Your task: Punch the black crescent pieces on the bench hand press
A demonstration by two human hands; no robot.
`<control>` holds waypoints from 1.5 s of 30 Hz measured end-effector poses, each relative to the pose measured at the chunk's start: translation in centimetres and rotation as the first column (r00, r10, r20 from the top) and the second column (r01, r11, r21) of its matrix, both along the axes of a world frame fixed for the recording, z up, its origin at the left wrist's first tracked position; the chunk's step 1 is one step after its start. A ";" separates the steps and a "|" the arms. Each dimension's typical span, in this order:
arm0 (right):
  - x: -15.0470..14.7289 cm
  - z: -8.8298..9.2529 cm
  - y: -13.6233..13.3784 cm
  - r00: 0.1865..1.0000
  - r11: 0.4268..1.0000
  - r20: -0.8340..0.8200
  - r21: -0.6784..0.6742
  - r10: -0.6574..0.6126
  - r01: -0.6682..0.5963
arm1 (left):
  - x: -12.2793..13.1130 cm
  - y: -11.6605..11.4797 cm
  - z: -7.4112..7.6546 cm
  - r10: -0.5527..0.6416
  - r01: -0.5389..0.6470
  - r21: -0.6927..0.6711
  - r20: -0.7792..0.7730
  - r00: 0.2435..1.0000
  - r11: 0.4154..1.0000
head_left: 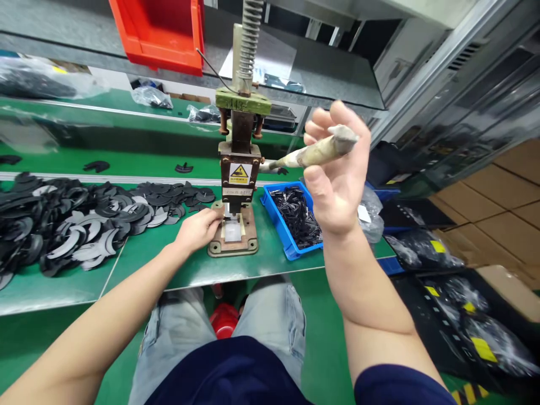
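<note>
A hand press (pixel 238 177) with a warning label stands upright on the green table. My left hand (pixel 198 229) is closed at the left of the press base (pixel 247 225), its fingertips pinched under the ram. A small dark piece shows at those fingertips, too hidden to name. My right hand (pixel 340 174) is raised at the right with the fingers loosely curled and apart from the thumb. The tape-wrapped press lever (pixel 316 153) crosses in front of its palm without the fingers wrapped round it. Beneath the ram, a clear block (pixel 232 230) sits on the base.
Flat, curved black parts (pixel 84 225) lie heaped at the left. A blue bin (pixel 291 250) of small black pieces stands right of the press. Above hangs a red bin (pixel 162 39) at the shelf edge. Bagged parts (pixel 447 304) and cardboard boxes (pixel 498 197) are at the far right.
</note>
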State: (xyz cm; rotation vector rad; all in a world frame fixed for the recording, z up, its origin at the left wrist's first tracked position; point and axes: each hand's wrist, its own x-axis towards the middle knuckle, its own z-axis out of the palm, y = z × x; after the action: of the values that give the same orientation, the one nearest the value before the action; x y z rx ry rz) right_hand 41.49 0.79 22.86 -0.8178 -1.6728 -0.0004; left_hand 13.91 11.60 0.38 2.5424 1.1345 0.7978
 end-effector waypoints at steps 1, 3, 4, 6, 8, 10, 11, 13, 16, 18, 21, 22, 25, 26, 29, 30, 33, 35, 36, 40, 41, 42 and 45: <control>-0.5 0.8 0.4 1.000 1.000 0.016 0.004 0.012 -0.013 | 0.4 0.3 0.0 -0.020 0.020 0.007 -0.042 0.999 1.000; -1.6 1.2 0.6 1.000 1.000 0.019 0.005 0.015 -0.015 | 0.9 0.6 0.2 -0.056 0.057 0.006 -0.103 0.993 0.998; -2.1 0.9 0.4 1.000 1.000 -0.002 0.004 0.009 -0.009 | 1.1 0.6 0.3 -0.074 0.075 0.000 -0.127 0.989 0.997; -2.8 -0.4 -0.5 0.996 1.000 -0.094 -0.001 0.000 0.000 | 1.4 0.6 0.5 -0.098 0.097 -0.016 -0.165 0.981 0.995; -3.3 -2.3 -1.9 0.986 1.000 -0.164 -0.003 0.009 -0.010 | 1.5 0.7 0.7 -0.112 0.108 -0.033 -0.171 0.979 0.994; -3.4 -4.8 -3.4 0.988 1.000 -0.156 0.008 0.015 -0.014 | 1.6 0.6 0.8 -0.118 0.112 -0.048 -0.139 0.983 0.993; -3.4 -6.1 -4.1 0.992 1.000 -0.124 0.015 0.009 -0.007 | 1.7 0.6 0.8 -0.118 0.113 -0.054 -0.116 0.986 0.992; -3.2 -8.9 -5.1 0.998 1.000 -0.058 0.025 -0.015 0.016 | 1.7 0.5 0.8 -0.121 0.116 -0.067 -0.070 0.990 0.991; -3.0 -12.1 -5.8 0.999 0.999 -0.028 0.022 -0.043 0.044 | 1.3 1.0 0.7 -0.140 0.135 -0.095 -0.043 0.989 0.986; -3.0 -13.2 -5.8 0.998 0.998 -0.043 0.030 -0.051 0.052 | 0.5 2.0 0.5 -0.081 0.076 -0.094 -0.052 0.995 0.993; -3.2 -13.8 -5.5 0.996 0.997 -0.081 0.064 -0.046 0.051 | -1.6 4.6 0.1 0.108 -0.113 -0.036 -0.134 0.985 0.993; -3.3 -13.8 -5.4 0.995 0.996 -0.093 0.073 -0.044 0.051 | -2.3 5.5 -0.1 0.153 -0.158 -0.012 -0.184 0.971 0.987; -3.4 -14.1 -5.2 0.991 0.994 -0.118 0.088 -0.058 0.069 | -3.9 7.8 -0.6 0.179 -0.181 0.031 -0.368 0.912 0.983; -3.4 -14.2 -5.1 0.990 0.993 -0.120 0.090 -0.069 0.080 | -4.1 8.2 -0.7 0.167 -0.167 0.035 -0.416 0.894 0.985; -3.4 -14.4 -5.1 0.989 0.990 -0.114 0.091 -0.094 0.105 | -3.8 8.6 -0.6 0.108 -0.109 0.028 -0.503 0.858 0.994; -3.4 -14.5 -5.1 0.989 0.990 -0.111 0.095 -0.094 0.105 | -3.6 8.4 -0.6 0.093 -0.093 0.027 -0.517 0.851 0.995; -3.4 -14.5 -5.1 0.991 0.991 -0.110 0.101 -0.080 0.091 | -3.1 7.7 -0.4 0.065 -0.054 0.035 -0.542 0.838 0.998; -3.4 -14.5 -5.1 0.991 0.992 -0.112 0.093 -0.075 0.086 | -3.1 7.2 -0.5 0.038 -0.024 0.033 -0.552 0.833 0.999; -3.4 -14.5 -5.1 0.991 0.992 -0.114 0.092 -0.074 0.084 | -3.3 7.0 -0.6 0.020 -0.007 0.026 -0.555 0.832 1.000; -3.5 -14.4 -5.0 0.990 0.991 -0.128 0.114 -0.061 0.076 | -4.7 6.2 -1.4 -0.034 0.055 0.021 -0.546 0.837 0.998; -3.6 -14.3 -5.0 0.990 0.990 -0.130 0.116 -0.062 0.077 | -5.1 6.0 -1.6 -0.038 0.061 0.024 -0.546 0.837 0.998; -3.6 -14.2 -5.0 0.989 0.990 -0.131 0.115 -0.065 0.081 | -5.4 5.7 -1.7 -0.041 0.064 0.025 -0.547 0.836 0.998; -3.7 -14.1 -5.1 0.989 0.989 -0.127 0.111 -0.080 0.094 | -6.2 5.0 -1.9 -0.083 0.097 0.000 -0.516 0.853 0.995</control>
State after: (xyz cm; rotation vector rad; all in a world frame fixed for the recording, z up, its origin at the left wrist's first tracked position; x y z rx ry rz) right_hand 37.77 -4.26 8.80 -0.7864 -1.5063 -0.1058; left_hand 7.72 16.64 -1.47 2.8973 1.1283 0.0912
